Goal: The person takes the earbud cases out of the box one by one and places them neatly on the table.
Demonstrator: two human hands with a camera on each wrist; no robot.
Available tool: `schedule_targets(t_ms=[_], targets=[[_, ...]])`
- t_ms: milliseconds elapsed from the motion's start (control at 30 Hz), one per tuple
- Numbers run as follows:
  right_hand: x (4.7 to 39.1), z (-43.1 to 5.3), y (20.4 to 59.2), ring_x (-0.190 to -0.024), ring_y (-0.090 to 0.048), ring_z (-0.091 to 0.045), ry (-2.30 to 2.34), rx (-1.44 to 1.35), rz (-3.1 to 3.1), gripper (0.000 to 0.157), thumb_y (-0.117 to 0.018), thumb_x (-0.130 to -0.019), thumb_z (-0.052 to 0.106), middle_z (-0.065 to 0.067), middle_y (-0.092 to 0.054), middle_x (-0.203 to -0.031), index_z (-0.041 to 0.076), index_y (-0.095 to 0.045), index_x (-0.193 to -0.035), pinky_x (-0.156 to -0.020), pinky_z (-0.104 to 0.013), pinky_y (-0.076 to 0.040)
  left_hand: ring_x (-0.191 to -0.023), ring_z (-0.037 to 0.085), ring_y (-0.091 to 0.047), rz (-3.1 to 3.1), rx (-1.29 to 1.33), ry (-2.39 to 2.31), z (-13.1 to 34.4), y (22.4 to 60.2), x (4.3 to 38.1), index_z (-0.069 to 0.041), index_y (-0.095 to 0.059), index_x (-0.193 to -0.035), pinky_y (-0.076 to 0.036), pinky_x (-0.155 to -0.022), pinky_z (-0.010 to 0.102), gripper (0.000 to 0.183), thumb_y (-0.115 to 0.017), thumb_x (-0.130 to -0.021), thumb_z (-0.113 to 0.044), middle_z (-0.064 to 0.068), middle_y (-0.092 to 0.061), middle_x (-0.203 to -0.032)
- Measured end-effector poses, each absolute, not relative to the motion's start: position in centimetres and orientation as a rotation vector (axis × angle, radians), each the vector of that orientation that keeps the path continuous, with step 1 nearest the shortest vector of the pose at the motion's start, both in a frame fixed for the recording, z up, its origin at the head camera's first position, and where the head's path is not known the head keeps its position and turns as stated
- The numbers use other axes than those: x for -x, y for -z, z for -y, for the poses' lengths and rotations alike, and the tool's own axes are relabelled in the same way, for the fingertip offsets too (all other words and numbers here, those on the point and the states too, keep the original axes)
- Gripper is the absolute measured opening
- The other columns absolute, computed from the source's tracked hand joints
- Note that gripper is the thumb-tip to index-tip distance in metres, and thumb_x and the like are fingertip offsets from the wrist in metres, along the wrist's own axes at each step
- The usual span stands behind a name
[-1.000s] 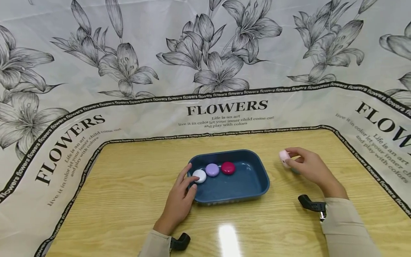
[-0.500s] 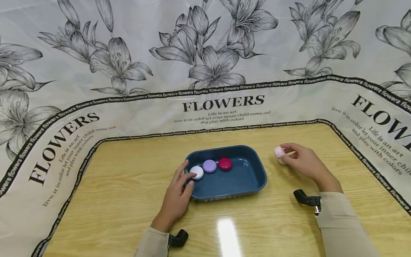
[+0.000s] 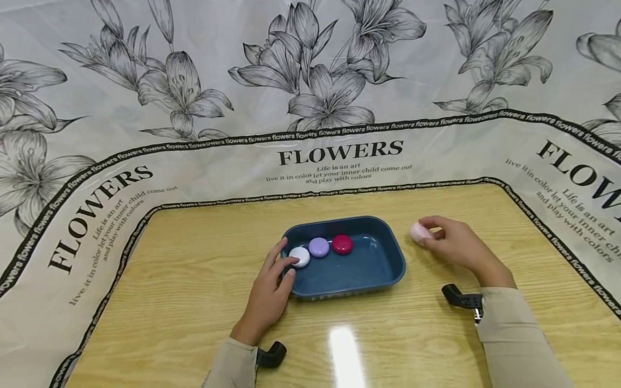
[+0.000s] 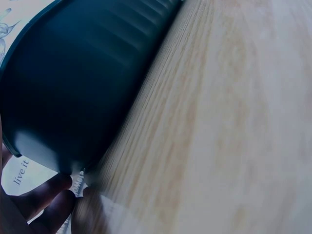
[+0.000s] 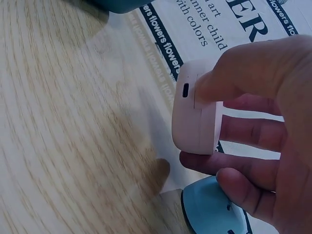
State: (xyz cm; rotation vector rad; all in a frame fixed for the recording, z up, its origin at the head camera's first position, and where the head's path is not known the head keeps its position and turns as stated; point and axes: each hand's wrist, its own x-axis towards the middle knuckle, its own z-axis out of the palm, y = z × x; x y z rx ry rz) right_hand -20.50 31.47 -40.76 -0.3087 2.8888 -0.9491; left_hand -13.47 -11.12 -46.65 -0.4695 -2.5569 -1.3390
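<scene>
My right hand [image 3: 458, 245] pinches a small pale pink rounded case [image 5: 187, 117] above the table, to the right of the tray. In the right wrist view the case has a dark slot-shaped port and a thin seam; my thumb covers part of it. My left hand [image 3: 268, 293] grips the left end of the dark blue tray [image 3: 349, 272], with one finger over the rim at a white round piece [image 3: 301, 258]. Other fingers press the outside wall in the left wrist view. A lavender round piece [image 3: 318, 247] and a crimson one [image 3: 342, 244] sit beside it.
In the right wrist view a teal rounded object [image 5: 207, 207] is by my lower fingers; the head view hides it. A flower-printed cloth [image 3: 335, 161] borders the wood table [image 3: 194, 280]. Black wrist mounts [image 3: 271, 354] stick out from both sleeves.
My right hand has moved slightly left toward the tray, and the pink case has turned, so its dark port no longer shows in the head view. My left hand stays at the tray.
</scene>
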Motion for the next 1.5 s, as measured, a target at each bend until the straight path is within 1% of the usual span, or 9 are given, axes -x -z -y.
schedule_targets(t_ms=[167,267,500,733,933,1200,1367,1500], targets=[[20.51,-31.34,40.94,-0.093,-0.065,-0.027,0.916,0.302,-2.892,0.053,-0.069,-0.095,0.034,-0.022,-0.068,-0.112,0.005,-0.057,-0.137,-0.072,-0.037,-0.048,-0.143,0.017,-0.036,2.561,0.455,1.349,11.14,46.57,13.46,-0.017,-0.067,-0.126,-0.041,-0.105,0.052,0.026,-0.053,-0.104,-0.019,-0.011,-0.028,-0.162],[20.46,-31.21,41.04,-0.095,-0.065,-0.029,0.893,0.297,-2.887,0.053,-0.069,-0.095,0.035,-0.023,-0.067,-0.114,0.005,-0.057,-0.137,-0.074,-0.038,-0.048,-0.143,0.016,-0.036,2.573,0.444,1.363,11.18,46.53,13.31,-0.016,-0.067,-0.126,-0.039,-0.106,0.052,0.026,-0.053,-0.104,-0.018,-0.012,-0.028,-0.162],[20.55,-30.86,40.87,-0.099,-0.064,-0.031,0.890,0.329,-2.882,0.049,-0.069,-0.095,0.027,-0.025,-0.067,-0.115,0.003,-0.058,-0.136,-0.078,-0.041,-0.048,-0.144,0.016,-0.035,2.573,0.431,1.364,11.29,46.61,13.42,-0.019,-0.067,-0.126,-0.039,-0.107,0.053,0.027,-0.052,-0.104,-0.021,-0.012,-0.028,-0.162],[20.44,-30.95,41.08,-0.099,-0.064,-0.032,0.842,0.347,-2.888,0.047,-0.068,-0.095,0.026,-0.025,-0.066,-0.117,0.002,-0.059,-0.135,-0.078,-0.043,-0.048,-0.144,0.017,-0.034,2.572,0.447,1.372,11.05,46.73,13.58,-0.017,-0.067,-0.126,-0.038,-0.108,0.052,0.027,-0.052,-0.104,-0.021,-0.013,-0.027,-0.162],[20.35,-30.99,41.20,-0.095,-0.063,-0.031,0.824,0.369,-2.910,0.044,-0.069,-0.094,0.023,-0.023,-0.067,-0.113,0.002,-0.062,-0.132,-0.077,-0.043,-0.048,-0.144,0.017,-0.034,2.572,0.455,1.358,10.99,46.71,13.65,-0.017,-0.067,-0.126,-0.039,-0.107,0.052,0.027,-0.051,-0.104,-0.021,-0.011,-0.028,-0.162],[20.44,-30.99,41.06,-0.087,-0.060,-0.025,0.795,0.382,-2.916,0.042,-0.070,-0.093,0.022,-0.017,-0.069,-0.105,0.004,-0.063,-0.130,-0.073,-0.039,-0.045,-0.144,0.017,-0.035,2.559,0.457,1.370,10.97,46.44,13.58,-0.016,-0.067,-0.126,-0.039,-0.106,0.053,0.026,-0.053,-0.104,-0.018,-0.010,-0.029,-0.162],[20.47,-31.02,41.11,-0.088,-0.060,-0.026,0.800,0.387,-2.911,0.042,-0.072,-0.091,0.019,-0.017,-0.069,-0.105,0.004,-0.064,-0.129,-0.073,-0.039,-0.045,-0.144,0.015,-0.034,2.569,0.446,1.372,10.97,46.32,13.49,-0.016,-0.068,-0.126,-0.039,-0.107,0.052,0.027,-0.053,-0.104,-0.017,-0.011,-0.029,-0.161],[20.53,-31.13,41.21,-0.090,-0.061,-0.027,0.806,0.398,-2.916,0.042,-0.073,-0.088,0.017,-0.016,-0.069,-0.105,0.004,-0.065,-0.128,-0.075,-0.039,-0.045,-0.144,0.016,-0.034,2.566,0.448,1.373,10.99,46.46,13.54,-0.016,-0.068,-0.126,-0.038,-0.107,0.053,0.027,-0.053,-0.104,-0.018,-0.010,-0.029,-0.162]])
